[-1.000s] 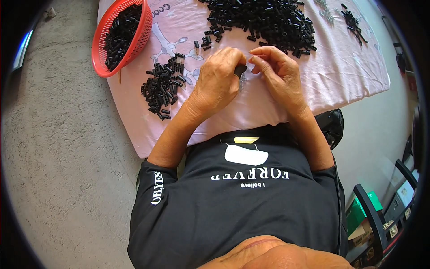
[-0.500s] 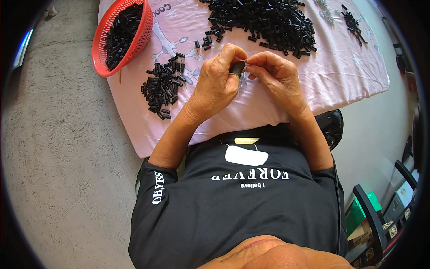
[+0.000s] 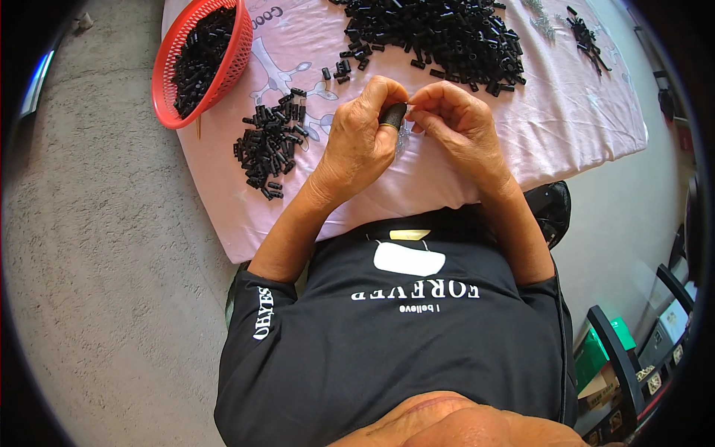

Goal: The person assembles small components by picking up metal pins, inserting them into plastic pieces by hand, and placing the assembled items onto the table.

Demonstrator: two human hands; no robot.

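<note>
Over the pink cloth my left hand (image 3: 357, 141) is closed, its fingertips pinched together close to those of my right hand. A dark finger cover (image 3: 392, 115) with a yellowish band sits on the left thumb. My right hand (image 3: 463, 135) is also closed, thumb against the curled fingers. Whatever the fingertips pinch is too small to make out. Just below them, partly hidden by the left hand, lie shiny, clear-silvery small pieces (image 3: 403, 140). Beyond both hands spreads a large heap of short black tubular parts (image 3: 447, 41); a smaller pile of black parts (image 3: 269, 145) lies to the left.
A red plastic basket (image 3: 243, 56) full of black parts stands at the table's left edge. Farther right on the pink cloth (image 3: 573, 127) are thin silvery pieces (image 3: 542, 22) and a small cluster of black parts (image 3: 587, 43). A black chair (image 3: 617, 357) stands at lower right.
Both hands stay nearly in place, fingertips still close together. The right fingers have shifted very slightly. The piles and basket look unchanged.
</note>
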